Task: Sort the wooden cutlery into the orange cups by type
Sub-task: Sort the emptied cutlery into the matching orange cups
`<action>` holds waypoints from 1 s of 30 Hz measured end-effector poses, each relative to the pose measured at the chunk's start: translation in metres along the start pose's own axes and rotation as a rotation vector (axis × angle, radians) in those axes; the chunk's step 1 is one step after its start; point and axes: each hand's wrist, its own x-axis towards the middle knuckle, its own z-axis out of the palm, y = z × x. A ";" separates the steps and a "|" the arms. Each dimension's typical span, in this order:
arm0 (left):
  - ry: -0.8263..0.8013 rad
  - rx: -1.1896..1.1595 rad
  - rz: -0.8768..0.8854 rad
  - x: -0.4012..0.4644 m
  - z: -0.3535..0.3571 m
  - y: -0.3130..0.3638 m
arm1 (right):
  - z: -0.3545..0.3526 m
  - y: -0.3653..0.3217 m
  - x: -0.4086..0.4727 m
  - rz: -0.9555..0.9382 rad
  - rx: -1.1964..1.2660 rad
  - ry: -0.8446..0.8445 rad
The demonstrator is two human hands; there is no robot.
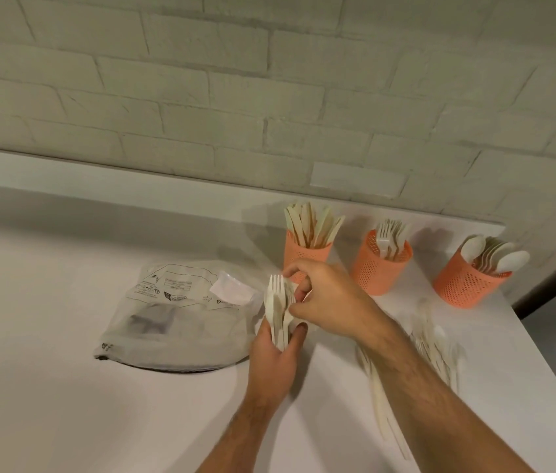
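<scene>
The left hand [278, 349] grips a small bundle of wooden forks [278, 308] by the handles, tines up, its fingers curled round the lower part of the stack. The right hand [327, 298] reaches across from the right and pinches at the heads of the bundle with thumb and forefinger, apparently picking one piece out or squaring the stack; exactly which piece it has is hidden by the fingers.

Three orange mesh cups stand in a row near the brick wall: the knife cup [305, 257] just behind the hands, the fork cup [380, 264] in the middle, and the spoon cup [467, 281] at the far right, near the end of the bench [65, 370]. A blurred loose pile of unsorted cutlery [437, 346] lies on the bench under and beside the right forearm. A grey plastic bag [181, 319] sits to the left of the hands.

To do this step well, I would check that every piece in the bundle really shows tines before moving, since a spoon may be mixed in. Keep the left grip low on the handles so the heads stay visible. Then carry the forks over to the middle cup, passing clear of the tall knives, and lower them handle first so that the tines stand up like those already there. Release only once the handles reach the bottom, as the light cup may tip.
</scene>
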 end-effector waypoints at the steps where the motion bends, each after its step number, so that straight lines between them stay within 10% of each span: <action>1: -0.010 -0.008 -0.009 0.000 0.000 0.001 | 0.000 0.001 -0.001 0.008 0.001 0.020; 30: -0.118 -0.129 -0.073 -0.004 -0.006 0.009 | -0.030 0.058 -0.014 0.144 0.519 0.012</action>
